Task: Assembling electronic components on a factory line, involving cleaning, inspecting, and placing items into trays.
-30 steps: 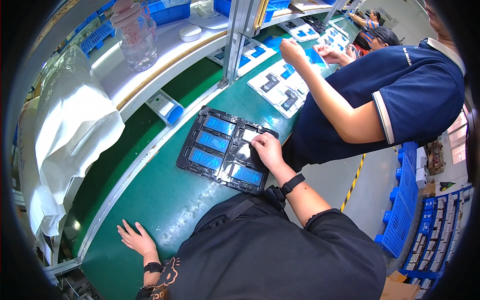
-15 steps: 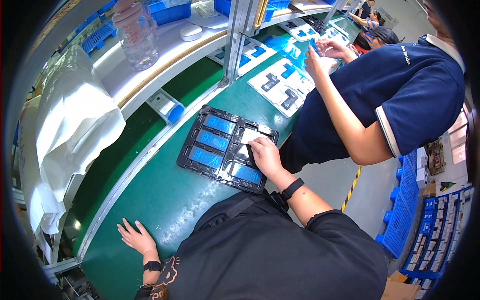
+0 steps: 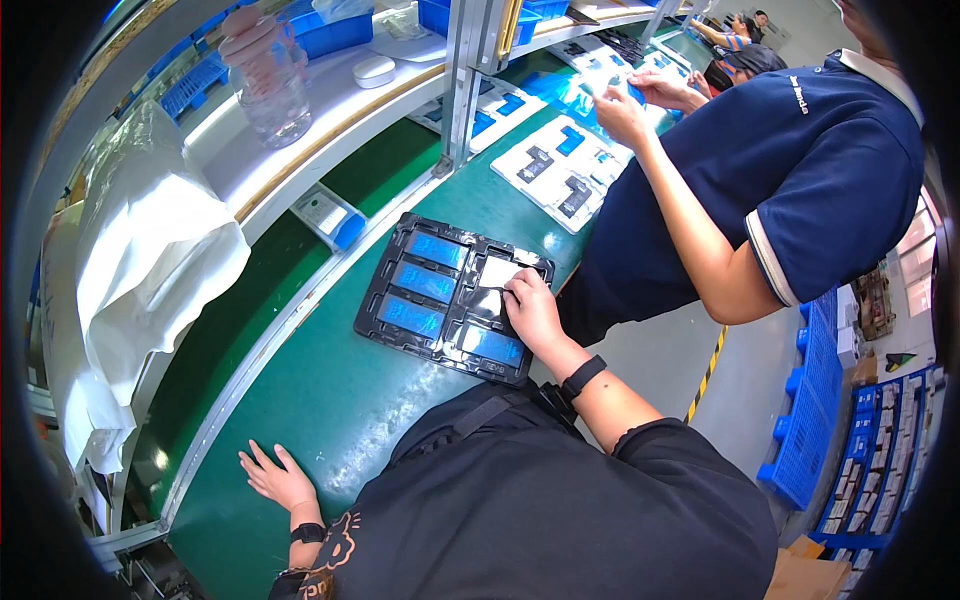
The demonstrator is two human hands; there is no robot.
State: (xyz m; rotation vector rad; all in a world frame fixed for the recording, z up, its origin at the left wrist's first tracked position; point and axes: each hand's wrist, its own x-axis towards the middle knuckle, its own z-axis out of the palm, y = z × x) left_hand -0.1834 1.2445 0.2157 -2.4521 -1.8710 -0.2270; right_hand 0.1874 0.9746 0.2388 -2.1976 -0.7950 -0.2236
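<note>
The right hand [image 3: 535, 310] is working at a white piece [image 3: 498, 272] in the far slot of the right-hand column of the black tray [image 3: 420, 347]. The step in hand seems to be placing or adjusting that piece; which of the two, the view is not showing. The next move is probably calling for light fingertip control, keeping the piece flat within its slot walls.

The right grip is looking narrow, its fingers bunching together over the near edge of the white piece and apparently touching it; whether they are pinching or only pressing, I cannot tell. The left hand [image 3: 288, 487] is holding nothing: it is resting on the green counter [image 3: 300, 385], palm down, fingers spreading wide, well apart from the tray. Three blue packs [image 3: 425, 281] are lying in the left-hand column, and another blue pack [image 3: 492, 346] is lying in the near right slot.
</note>
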